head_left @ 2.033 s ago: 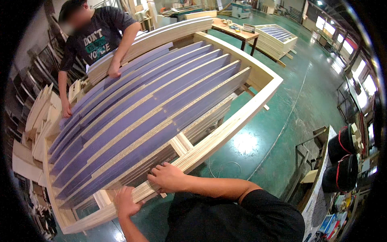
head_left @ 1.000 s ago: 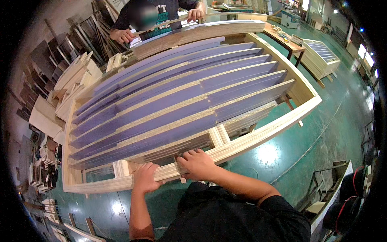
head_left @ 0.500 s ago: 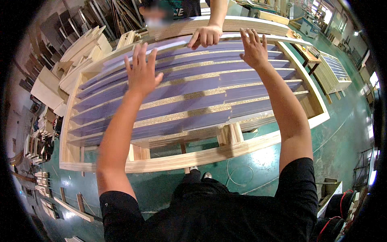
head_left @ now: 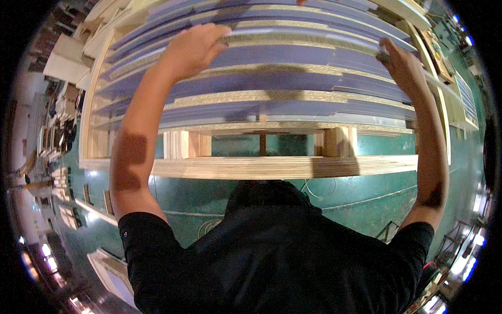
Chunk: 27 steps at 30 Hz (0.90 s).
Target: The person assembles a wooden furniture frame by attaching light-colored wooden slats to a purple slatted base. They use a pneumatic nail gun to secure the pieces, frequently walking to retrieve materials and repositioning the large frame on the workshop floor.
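Observation:
My left hand (head_left: 194,49) is closed, its fingers bent over a long narrow board (head_left: 293,34) with a pale upper edge and a chipboard-coloured side. Farther right, my right hand (head_left: 403,62) curls its fingers round the same board. Motion blurs the board, and its far face is hidden. It runs crosswise above rows of purple-faced chipboard strips (head_left: 287,55) standing on edge. Those strips sit inside a large wooden frame (head_left: 261,168), whose near rail lies in front of my body.
Two short wooden blocks (head_left: 341,142) stand behind the near rail. Pale timber pieces (head_left: 67,58) are stacked at the far left, and another slatted unit (head_left: 465,107) stands at the right. A white-faced panel (head_left: 112,275) lies at the lower left on the green floor (head_left: 361,196).
Both hands have gone from spread fingers to gripping the long board, blurred by motion. The view has tilted down and closer to the frame; the co-worker is almost wholly out of sight.

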Each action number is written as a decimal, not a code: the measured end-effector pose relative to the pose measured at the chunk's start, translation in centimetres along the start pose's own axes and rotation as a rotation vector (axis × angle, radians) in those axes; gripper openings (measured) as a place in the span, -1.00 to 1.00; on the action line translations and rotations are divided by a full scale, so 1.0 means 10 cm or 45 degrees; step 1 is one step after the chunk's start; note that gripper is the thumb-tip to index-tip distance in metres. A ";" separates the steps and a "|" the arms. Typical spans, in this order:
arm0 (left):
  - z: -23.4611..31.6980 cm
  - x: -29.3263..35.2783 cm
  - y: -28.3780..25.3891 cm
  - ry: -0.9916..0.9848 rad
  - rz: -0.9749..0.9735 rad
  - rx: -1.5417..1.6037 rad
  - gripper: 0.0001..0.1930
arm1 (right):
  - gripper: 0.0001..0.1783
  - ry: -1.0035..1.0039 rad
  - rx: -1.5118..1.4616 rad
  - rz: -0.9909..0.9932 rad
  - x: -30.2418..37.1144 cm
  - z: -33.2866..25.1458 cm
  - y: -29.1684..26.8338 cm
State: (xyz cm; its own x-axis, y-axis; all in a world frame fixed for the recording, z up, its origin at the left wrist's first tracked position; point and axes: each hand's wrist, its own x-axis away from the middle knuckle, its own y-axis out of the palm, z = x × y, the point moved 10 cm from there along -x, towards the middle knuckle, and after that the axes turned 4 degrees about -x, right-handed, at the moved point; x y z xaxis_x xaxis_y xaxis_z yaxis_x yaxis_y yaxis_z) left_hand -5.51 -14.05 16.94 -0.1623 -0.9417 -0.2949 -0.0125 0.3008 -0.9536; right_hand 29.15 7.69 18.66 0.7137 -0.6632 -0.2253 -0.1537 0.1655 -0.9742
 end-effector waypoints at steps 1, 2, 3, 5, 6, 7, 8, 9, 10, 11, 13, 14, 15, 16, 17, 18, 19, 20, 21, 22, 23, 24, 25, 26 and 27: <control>0.10 0.19 0.01 0.004 -0.094 0.039 -0.62 | -0.65 -0.008 -0.038 -0.104 0.20 -0.13 0.05; 0.16 0.39 0.02 -0.001 -0.185 0.076 -0.61 | -0.67 -0.026 -0.074 -0.205 0.36 -0.28 0.10; 0.14 0.74 0.08 -0.085 -0.284 0.122 -0.62 | -0.68 -0.128 -0.224 -0.221 0.43 -0.56 0.25; 0.15 1.11 0.40 -0.146 -0.442 0.254 -0.63 | -0.69 -0.178 -0.372 -0.341 0.67 -0.84 0.58; 0.12 1.25 0.52 -0.233 -0.571 0.285 -0.66 | -0.69 -0.182 -0.397 -0.444 0.76 -0.96 0.76; 0.11 1.36 0.63 -0.323 -0.698 0.318 -0.68 | -0.71 -0.191 -0.429 -0.474 0.81 -1.10 0.85; 0.11 1.50 0.72 -0.420 -0.820 0.348 -0.69 | -0.73 -0.207 -0.461 -0.502 0.85 -1.23 0.89; 0.11 1.57 0.75 -0.407 -0.823 0.342 -0.71 | -0.76 -0.245 -0.406 -0.529 0.87 -1.35 0.94; 0.10 1.62 0.82 -0.395 -0.826 0.336 -0.73 | -0.74 -0.185 -0.336 -0.636 0.92 -1.34 1.15; 0.09 1.70 0.85 -0.398 -0.828 0.322 -0.74 | -0.75 -0.200 -0.318 -0.666 0.97 -1.39 1.23; 0.16 1.86 0.93 -0.443 -0.896 0.333 -0.76 | -0.77 -0.247 -0.379 -0.649 1.03 -1.51 1.30; 0.15 1.91 0.98 -0.480 -0.896 0.325 -0.76 | -0.78 -0.260 -0.453 -0.607 1.05 -1.52 1.30; 0.15 1.94 1.02 -0.513 -0.894 0.323 -0.75 | -0.79 -0.268 -0.522 -0.571 1.06 -1.53 1.29; 0.14 1.98 1.04 -0.545 -0.893 0.321 -0.74 | -0.79 -0.281 -0.522 -0.579 1.07 -1.57 1.31; 0.18 1.97 1.02 -0.530 -0.849 0.285 -0.73 | -0.80 -0.285 -0.517 -0.585 1.09 -1.57 1.32; 0.20 1.95 0.98 -0.512 -0.805 0.251 -0.73 | -0.80 -0.286 -0.508 -0.591 1.10 -1.58 1.31; 0.22 1.94 0.95 -0.494 -0.763 0.215 -0.72 | -0.80 -0.303 -0.516 -0.543 1.09 -1.61 1.27; 0.21 1.94 0.96 -0.517 -0.776 0.209 -0.72 | -0.82 -0.293 -0.472 -0.563 1.09 -1.63 1.28; 0.20 1.96 0.99 -0.541 -0.790 0.204 -0.72 | -0.82 -0.283 -0.428 -0.583 1.10 -1.67 1.28; 0.17 2.00 1.00 -0.564 -0.804 0.200 -0.73 | -0.81 -0.272 -0.383 -0.602 1.08 -1.71 1.29; 0.15 2.03 0.96 -0.533 -0.727 0.181 -0.74 | -0.79 -0.252 -0.391 -0.614 1.09 -1.74 1.32; 0.11 2.07 0.91 -0.501 -0.651 0.161 -0.75 | -0.78 -0.249 -0.420 -0.620 1.07 -1.80 1.33; 0.07 2.10 0.86 -0.470 -0.575 0.140 -0.76 | -0.77 -0.247 -0.450 -0.627 1.05 -1.88 1.34; 0.03 2.13 0.86 -0.510 -0.610 0.131 -0.76 | -0.76 -0.235 -0.474 -0.635 1.04 -1.92 1.35; -0.02 2.16 0.88 -0.550 -0.645 0.122 -0.75 | -0.75 -0.262 -0.476 -0.626 1.03 -1.96 1.38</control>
State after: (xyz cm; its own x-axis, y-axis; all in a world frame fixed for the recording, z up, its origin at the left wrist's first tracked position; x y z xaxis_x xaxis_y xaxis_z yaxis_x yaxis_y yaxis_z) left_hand -9.28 -31.70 2.24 0.2505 -0.9446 0.2118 0.1074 -0.1903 -0.9758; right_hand 21.03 -11.17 2.52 0.8721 -0.4373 0.2196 0.0231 -0.4115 -0.9111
